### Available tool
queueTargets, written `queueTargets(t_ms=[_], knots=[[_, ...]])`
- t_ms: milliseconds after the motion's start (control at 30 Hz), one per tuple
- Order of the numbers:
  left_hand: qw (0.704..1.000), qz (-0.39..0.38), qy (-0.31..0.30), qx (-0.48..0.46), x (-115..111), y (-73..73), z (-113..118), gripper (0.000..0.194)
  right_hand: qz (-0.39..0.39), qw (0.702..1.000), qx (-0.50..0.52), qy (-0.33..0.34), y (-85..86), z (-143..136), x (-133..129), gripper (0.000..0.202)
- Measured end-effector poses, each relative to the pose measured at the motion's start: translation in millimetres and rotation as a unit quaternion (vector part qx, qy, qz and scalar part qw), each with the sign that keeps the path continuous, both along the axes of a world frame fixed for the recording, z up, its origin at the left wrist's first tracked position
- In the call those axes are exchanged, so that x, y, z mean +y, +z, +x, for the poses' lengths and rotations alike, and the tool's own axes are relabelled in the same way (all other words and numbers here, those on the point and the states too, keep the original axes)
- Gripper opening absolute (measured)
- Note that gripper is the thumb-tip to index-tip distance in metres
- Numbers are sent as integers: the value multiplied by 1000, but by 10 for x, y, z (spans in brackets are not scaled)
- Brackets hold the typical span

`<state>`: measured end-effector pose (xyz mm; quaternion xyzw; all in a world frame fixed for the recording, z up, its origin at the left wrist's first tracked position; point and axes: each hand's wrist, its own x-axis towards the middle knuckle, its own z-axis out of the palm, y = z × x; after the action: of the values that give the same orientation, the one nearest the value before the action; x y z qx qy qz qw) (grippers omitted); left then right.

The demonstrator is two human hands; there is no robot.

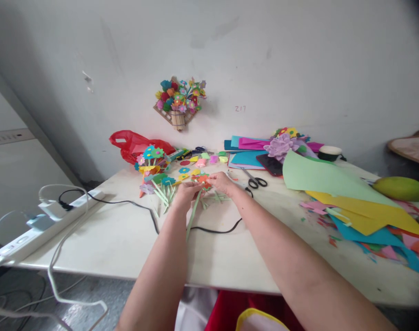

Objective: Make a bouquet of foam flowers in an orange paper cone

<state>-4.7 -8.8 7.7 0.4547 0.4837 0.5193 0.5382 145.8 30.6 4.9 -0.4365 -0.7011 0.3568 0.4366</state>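
Orange flower (205,179) is being held between both hands at the white table (226,257). Its right side is being pinched by the right hand (222,182); pale green strip (194,214) is being pinched near its far end by the left hand (188,191), the nearer one. Strip's long axis is being angled back toward the near table edge. Exact fingertip contact is being partly hidden.

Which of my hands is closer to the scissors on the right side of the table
Right. Your right hand is just left of the scissors, not touching them; your left hand is farther left.
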Motion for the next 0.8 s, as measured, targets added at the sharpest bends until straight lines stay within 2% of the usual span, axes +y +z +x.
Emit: queueTargets(t_ms=[500, 800], knots=[[1000, 1, 18, 1, 9, -6, 29, 16, 19, 999, -40, 2, -10, -24, -18, 18], [1000, 11, -2, 3, -4, 9, 4, 26, 42, 997, -55, -23, 23, -30, -22, 21]])
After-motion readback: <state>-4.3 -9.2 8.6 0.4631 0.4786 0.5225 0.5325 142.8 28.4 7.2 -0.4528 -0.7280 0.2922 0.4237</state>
